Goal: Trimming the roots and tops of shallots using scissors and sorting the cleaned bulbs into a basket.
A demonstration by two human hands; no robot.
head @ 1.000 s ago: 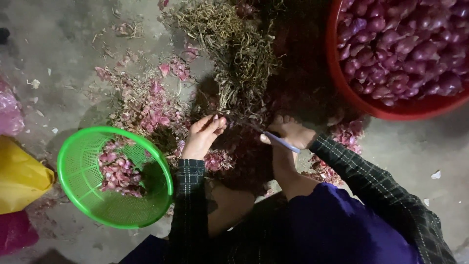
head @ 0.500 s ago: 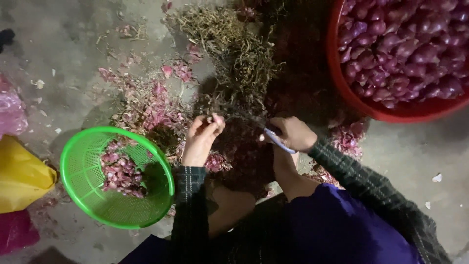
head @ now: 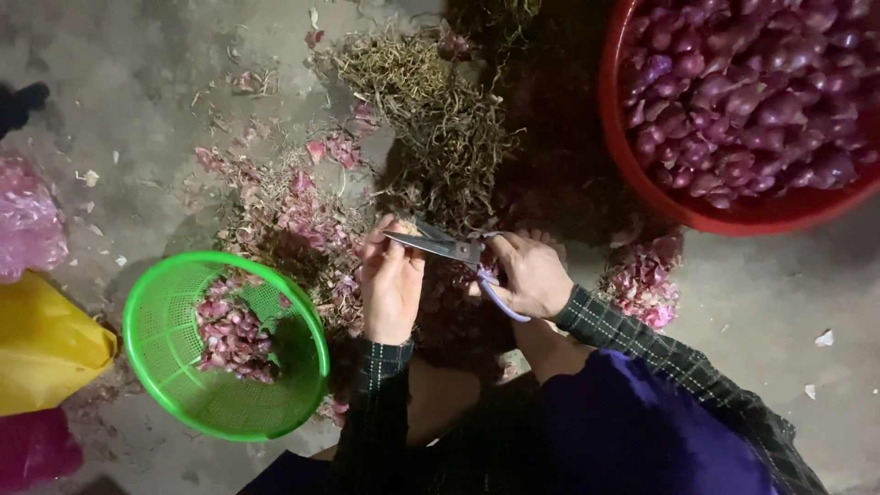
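Note:
My right hand grips a pair of scissors with pale purple handles, and the blades point left toward my left hand. My left hand is closed around something small near the blade tips, which its fingers hide. Both hands hover over a dark heap of shallots and dry stalks on the concrete floor. A green plastic basket with purple shallot skins inside sits left of my left hand. A red tub full of purple shallots stands at the upper right.
Purple skins lie scattered over the floor between the basket and the stalks. A yellow bag and pink bags lie at the left edge. My knees and dark clothing fill the bottom of the view.
The scissors have swung from under my right hand to point left, with the blades now at my left hand's fingers. My left hand has turned slightly toward them.

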